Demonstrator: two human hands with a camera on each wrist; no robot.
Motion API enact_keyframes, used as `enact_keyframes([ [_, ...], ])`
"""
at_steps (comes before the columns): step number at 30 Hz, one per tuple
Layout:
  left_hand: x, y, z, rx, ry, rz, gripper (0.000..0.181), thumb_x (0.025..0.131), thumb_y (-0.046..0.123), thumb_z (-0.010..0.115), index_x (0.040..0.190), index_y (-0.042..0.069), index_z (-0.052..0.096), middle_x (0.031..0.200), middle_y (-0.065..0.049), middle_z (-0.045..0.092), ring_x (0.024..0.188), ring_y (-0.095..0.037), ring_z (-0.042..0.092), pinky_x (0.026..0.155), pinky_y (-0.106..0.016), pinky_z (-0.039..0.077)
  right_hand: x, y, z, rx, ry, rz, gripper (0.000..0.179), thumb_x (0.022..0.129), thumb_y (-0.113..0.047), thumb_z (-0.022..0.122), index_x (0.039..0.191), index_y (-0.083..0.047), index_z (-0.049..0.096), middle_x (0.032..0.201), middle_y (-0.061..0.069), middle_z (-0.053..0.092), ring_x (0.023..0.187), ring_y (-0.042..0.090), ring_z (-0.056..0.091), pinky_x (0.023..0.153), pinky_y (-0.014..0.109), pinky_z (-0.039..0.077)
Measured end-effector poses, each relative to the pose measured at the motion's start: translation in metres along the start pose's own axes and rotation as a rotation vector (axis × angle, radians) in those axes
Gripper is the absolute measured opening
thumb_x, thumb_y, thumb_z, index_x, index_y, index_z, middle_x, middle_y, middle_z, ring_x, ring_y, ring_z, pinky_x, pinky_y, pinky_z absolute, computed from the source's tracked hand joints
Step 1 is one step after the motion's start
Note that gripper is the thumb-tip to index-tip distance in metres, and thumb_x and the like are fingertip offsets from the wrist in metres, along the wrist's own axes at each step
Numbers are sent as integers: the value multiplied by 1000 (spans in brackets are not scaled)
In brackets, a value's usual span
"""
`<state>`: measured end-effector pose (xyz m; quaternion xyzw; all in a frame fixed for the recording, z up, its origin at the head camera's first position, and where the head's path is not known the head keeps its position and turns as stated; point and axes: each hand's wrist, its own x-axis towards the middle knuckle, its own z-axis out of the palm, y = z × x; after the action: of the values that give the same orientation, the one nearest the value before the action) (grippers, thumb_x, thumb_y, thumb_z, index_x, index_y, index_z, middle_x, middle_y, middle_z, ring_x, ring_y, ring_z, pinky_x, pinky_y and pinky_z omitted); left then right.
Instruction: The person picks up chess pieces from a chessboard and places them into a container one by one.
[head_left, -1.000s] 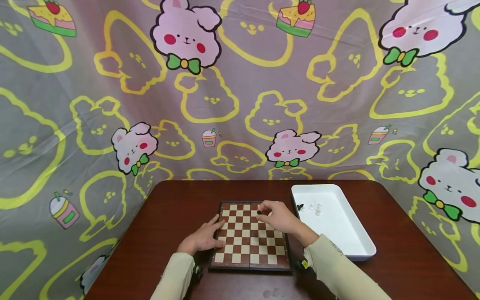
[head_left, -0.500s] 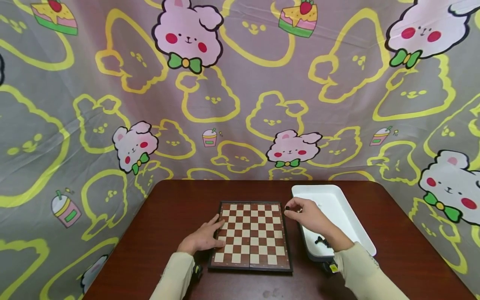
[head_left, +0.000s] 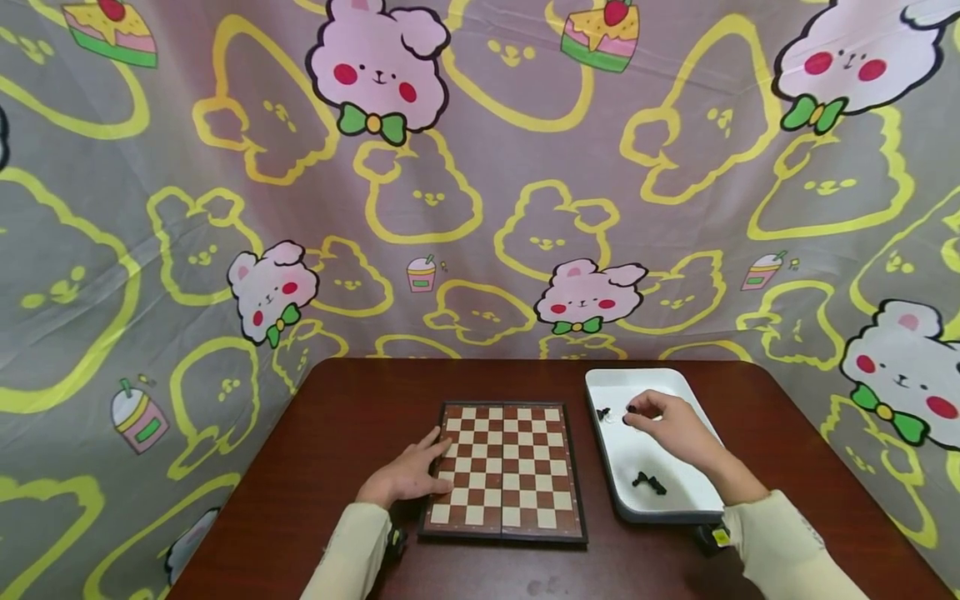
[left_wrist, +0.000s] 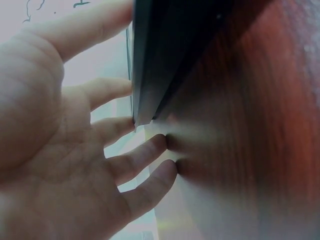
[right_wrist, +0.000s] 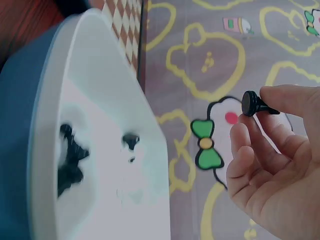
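Note:
My left hand [head_left: 407, 477] rests on the left edge of a brown-and-cream chessboard [head_left: 501, 467]. In the left wrist view its fingers are spread, some against the board's dark side and others touching the table. Over the white tray [head_left: 678, 502], my right hand [head_left: 678, 429] pinches a black chess piece [right_wrist: 252, 103] between thumb and fingers, its round base showing. Black chess pieces [head_left: 649, 482] lie near the tray's front, and another black piece [head_left: 603, 413] sits by its left wall. A pale piece [head_left: 611, 417] near it is partly hidden.
A dark reddish table [head_left: 352, 408] carries the board and tray, with a narrow gap between them. The tray's raised rim [right_wrist: 45, 140] stands beside my right hand. Behind the table hangs a cartoon-printed cloth [head_left: 480, 208].
My right hand has moved right from above the board's far side to over the tray, still pinching a black chess piece. The left hand has stayed on the board's edge.

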<state>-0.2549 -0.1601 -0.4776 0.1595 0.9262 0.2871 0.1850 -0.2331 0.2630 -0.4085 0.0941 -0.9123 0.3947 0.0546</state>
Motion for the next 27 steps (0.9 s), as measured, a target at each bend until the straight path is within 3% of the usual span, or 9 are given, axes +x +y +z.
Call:
enact_keyframes([
  [10, 0, -1, 1, 7, -6, -11, 76, 83, 36, 72, 148, 18, 36, 157, -8, 12, 138, -45, 15, 99, -61, 29, -8, 29, -17, -56, -31, 76, 18, 87, -26, 69, 93, -10, 67, 88, 0, 65, 86, 19, 58, 67, 34, 45],
  [27, 3, -1, -2, 13, -10, -11, 76, 83, 36, 72, 148, 17, 36, 157, -9, 12, 137, -44, 17, 99, -61, 29, -14, 59, -25, -103, -57, 153, 22, 85, -22, 70, 94, -3, 66, 83, 2, 65, 77, 17, 57, 63, 30, 45],
])
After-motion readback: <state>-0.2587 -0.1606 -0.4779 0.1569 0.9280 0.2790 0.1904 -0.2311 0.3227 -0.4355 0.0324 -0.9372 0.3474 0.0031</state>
